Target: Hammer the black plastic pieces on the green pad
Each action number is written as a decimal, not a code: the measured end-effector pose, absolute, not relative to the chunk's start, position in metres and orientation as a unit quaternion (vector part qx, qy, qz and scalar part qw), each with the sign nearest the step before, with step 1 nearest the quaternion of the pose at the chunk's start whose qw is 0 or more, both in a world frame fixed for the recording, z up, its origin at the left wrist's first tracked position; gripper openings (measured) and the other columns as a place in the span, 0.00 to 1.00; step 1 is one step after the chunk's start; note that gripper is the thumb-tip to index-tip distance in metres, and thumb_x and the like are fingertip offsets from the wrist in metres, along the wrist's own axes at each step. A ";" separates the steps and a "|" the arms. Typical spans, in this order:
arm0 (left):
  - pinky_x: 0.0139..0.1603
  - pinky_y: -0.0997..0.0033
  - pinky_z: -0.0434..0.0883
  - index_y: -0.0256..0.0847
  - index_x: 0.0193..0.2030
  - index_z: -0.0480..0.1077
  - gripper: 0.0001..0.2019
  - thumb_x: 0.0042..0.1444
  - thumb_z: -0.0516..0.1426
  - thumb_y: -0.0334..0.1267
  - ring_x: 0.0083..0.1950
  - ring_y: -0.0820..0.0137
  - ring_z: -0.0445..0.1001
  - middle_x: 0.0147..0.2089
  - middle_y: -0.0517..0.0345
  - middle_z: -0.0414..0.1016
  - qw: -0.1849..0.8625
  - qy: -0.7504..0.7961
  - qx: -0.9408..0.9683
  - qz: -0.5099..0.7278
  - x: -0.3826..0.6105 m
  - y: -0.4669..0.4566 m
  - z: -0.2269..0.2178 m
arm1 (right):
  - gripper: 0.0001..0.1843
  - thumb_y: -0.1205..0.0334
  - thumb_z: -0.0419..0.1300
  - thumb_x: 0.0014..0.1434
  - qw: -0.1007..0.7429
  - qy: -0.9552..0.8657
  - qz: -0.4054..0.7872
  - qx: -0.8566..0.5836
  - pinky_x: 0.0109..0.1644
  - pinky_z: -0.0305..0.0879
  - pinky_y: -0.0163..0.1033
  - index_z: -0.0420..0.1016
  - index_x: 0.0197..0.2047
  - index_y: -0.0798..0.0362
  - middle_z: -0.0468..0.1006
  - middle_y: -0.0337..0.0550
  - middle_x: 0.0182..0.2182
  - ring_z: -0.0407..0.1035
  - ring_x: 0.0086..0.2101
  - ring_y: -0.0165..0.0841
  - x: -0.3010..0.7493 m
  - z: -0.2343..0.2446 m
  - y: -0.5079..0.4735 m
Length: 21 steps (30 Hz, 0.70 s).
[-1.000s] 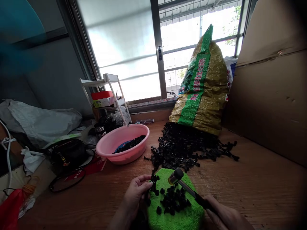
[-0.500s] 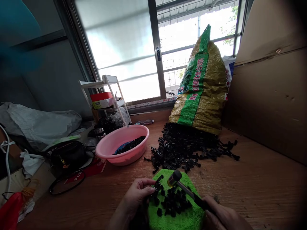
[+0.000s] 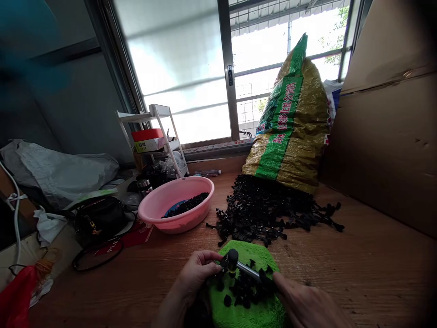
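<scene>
My left hand (image 3: 195, 273) pinches a small black plastic part (image 3: 223, 263) at the left edge of a green cloth pad (image 3: 252, 314). My right hand (image 3: 303, 303) grips the handle of a small hammer (image 3: 239, 265); its black head rests on or just over that part. Several loose black pieces (image 3: 244, 289) lie on the pad between my hands.
A big heap of black parts (image 3: 266, 209) spills from a yellow-green sack (image 3: 290, 123) behind the pad. A pink basin (image 3: 150, 209) holding black pieces stands to the left, with a black bag (image 3: 97, 218), a white rack (image 3: 153, 136) and cardboard (image 3: 385, 114) at the right.
The hammer head has come down and to the left, from above the pad's top onto the part in my left fingers. My right hand moved in toward the pad.
</scene>
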<state>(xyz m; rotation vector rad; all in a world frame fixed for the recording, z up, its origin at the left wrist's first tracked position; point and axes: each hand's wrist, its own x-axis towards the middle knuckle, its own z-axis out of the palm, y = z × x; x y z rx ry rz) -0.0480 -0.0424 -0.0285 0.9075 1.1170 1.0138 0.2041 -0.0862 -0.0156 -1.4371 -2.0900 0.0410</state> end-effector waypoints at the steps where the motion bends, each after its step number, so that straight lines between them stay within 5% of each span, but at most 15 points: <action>1: 0.26 0.80 0.60 0.30 0.38 0.69 0.16 0.38 0.61 0.30 0.25 0.78 0.66 0.27 0.56 0.71 0.634 0.489 0.398 0.448 -0.048 -0.042 -0.028 | 0.16 0.52 0.44 0.61 0.293 -0.791 0.011 -0.536 0.26 0.57 0.33 0.67 0.39 0.52 0.66 0.43 0.22 0.65 0.25 0.35 0.202 -0.015 -0.085; 8: 0.31 0.77 0.62 0.30 0.36 0.70 0.15 0.37 0.61 0.31 0.28 0.76 0.67 0.28 0.54 0.72 0.628 0.489 0.407 0.449 -0.047 -0.041 -0.027 | 0.11 0.61 0.42 0.62 0.183 -0.853 0.095 -0.480 0.25 0.53 0.33 0.62 0.36 0.53 0.66 0.40 0.24 0.64 0.24 0.32 0.202 -0.003 -0.083; 16: 0.30 0.78 0.62 0.29 0.38 0.68 0.18 0.38 0.62 0.31 0.28 0.75 0.68 0.30 0.52 0.72 0.636 0.484 0.400 0.448 -0.049 -0.037 -0.039 | 0.12 0.61 0.38 0.64 0.162 -0.838 0.146 -0.500 0.28 0.54 0.36 0.60 0.38 0.53 0.66 0.42 0.26 0.65 0.26 0.34 0.201 -0.003 -0.081; 21: 0.29 0.78 0.63 0.31 0.40 0.70 0.16 0.41 0.62 0.33 0.28 0.75 0.69 0.33 0.50 0.72 0.675 0.428 0.344 0.493 -0.066 -0.060 -0.036 | 0.21 0.48 0.36 0.65 0.264 -0.794 0.238 -0.493 0.31 0.58 0.34 0.62 0.42 0.52 0.69 0.42 0.30 0.65 0.29 0.33 0.216 -0.004 -0.091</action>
